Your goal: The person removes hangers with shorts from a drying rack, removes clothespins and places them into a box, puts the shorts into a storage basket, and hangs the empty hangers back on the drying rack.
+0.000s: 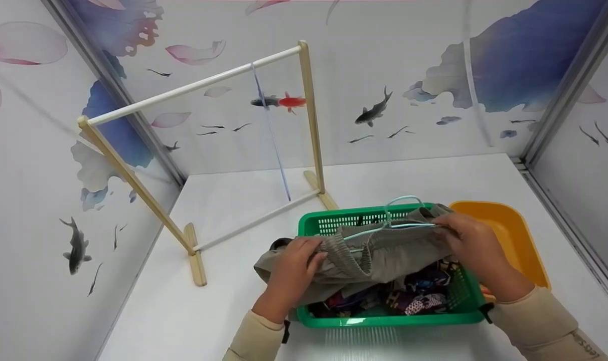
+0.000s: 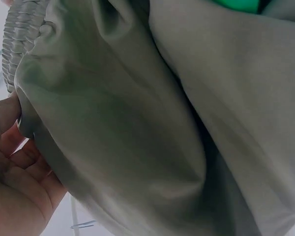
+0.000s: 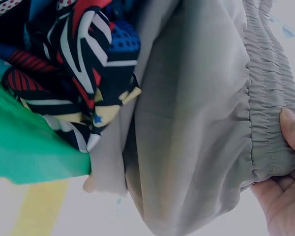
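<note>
Grey-green pants (image 1: 397, 258) with a gathered elastic waistband are held up over the green basket (image 1: 384, 321). My left hand (image 1: 295, 265) pinches the left side near the waistband, thumb on the outside. At the opposite end, my right hand (image 1: 472, 245) grips the waistband (image 3: 268, 98) between thumb and fingers. A light-blue hanger (image 1: 368, 231) lies inside the waist opening, its hook standing up above the fabric. Whether the right fingers also touch the hanger is hidden. Patterned dark cloth (image 1: 427, 291) fills the basket under the pants.
A wooden rack (image 1: 311, 115) with white rods stands at the back left. Another pale-blue hanger (image 1: 271, 133) hangs from its top rod, seen edge-on. Right of the basket sits a yellow-orange tray (image 1: 514, 235). Printed wall panels enclose the white table (image 1: 244, 301).
</note>
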{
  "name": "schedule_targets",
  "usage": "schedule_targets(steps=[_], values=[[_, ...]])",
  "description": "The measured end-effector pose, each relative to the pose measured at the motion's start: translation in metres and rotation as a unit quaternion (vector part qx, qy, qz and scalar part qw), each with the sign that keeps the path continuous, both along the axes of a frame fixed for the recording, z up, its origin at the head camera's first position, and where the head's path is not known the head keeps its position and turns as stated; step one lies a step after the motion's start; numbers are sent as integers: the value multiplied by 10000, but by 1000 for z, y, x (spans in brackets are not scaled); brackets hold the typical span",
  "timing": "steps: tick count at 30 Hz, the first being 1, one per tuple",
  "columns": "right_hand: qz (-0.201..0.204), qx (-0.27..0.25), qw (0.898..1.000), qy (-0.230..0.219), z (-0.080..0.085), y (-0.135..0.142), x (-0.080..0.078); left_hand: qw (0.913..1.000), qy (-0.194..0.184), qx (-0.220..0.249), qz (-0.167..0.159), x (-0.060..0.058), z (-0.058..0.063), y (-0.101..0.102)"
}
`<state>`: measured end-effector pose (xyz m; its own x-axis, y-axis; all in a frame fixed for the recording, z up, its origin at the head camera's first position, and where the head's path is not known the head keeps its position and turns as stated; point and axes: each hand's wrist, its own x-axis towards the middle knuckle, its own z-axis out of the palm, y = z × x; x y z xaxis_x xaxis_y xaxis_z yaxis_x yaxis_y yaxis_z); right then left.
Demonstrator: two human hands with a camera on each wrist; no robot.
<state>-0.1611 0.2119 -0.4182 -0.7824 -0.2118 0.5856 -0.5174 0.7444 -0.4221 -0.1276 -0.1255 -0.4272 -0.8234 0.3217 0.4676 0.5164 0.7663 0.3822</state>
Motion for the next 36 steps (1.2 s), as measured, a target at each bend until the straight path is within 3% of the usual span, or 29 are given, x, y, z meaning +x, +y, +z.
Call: schedule_targets(steps=[8, 17, 27, 31, 36], values=[[-152, 121, 9986, 497, 5, 6, 3, 9993, 334, -78, -143, -3, 4, 9], [-81, 70, 9962, 868, 7, 9, 5, 9988, 323, -236, -289, -6, 10, 17], [-16, -9, 9970, 773, 5, 12, 9, 9923, 1042, -295, -601, -14, 9, 25], [-34, -126, 9973, 726, 3, 13, 8, 9883, 1338, -47, -729, -14, 9, 25], [-126, -298, 9975, 624, -2, 15, 8, 9857, 1453, 251, -811, -16, 7, 24]])
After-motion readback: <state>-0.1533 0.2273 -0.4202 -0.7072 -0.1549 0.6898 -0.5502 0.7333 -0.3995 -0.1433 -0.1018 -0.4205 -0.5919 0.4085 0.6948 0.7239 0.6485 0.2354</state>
